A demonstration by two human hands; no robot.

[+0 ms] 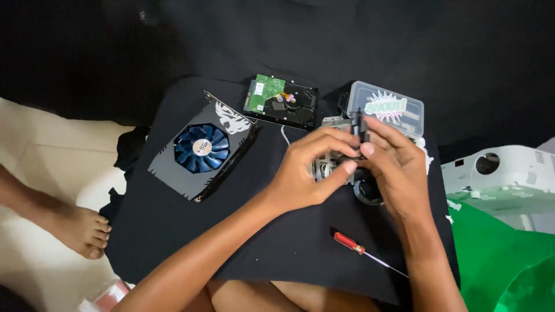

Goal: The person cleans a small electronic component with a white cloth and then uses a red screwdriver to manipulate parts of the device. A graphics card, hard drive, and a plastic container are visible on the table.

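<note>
My left hand and my right hand meet over a small metal and black device on a black cloth. Both hands grip it, the fingers wrapped round its upper black part; most of the device is hidden under them. A red-handled screwdriver lies on the cloth below my right hand, apart from both hands.
A graphics card with a blue fan lies left of my hands. A bare hard drive with a green board sits behind. A clear plastic box stands at the back right. A white projector and green cloth are at right; a bare foot at left.
</note>
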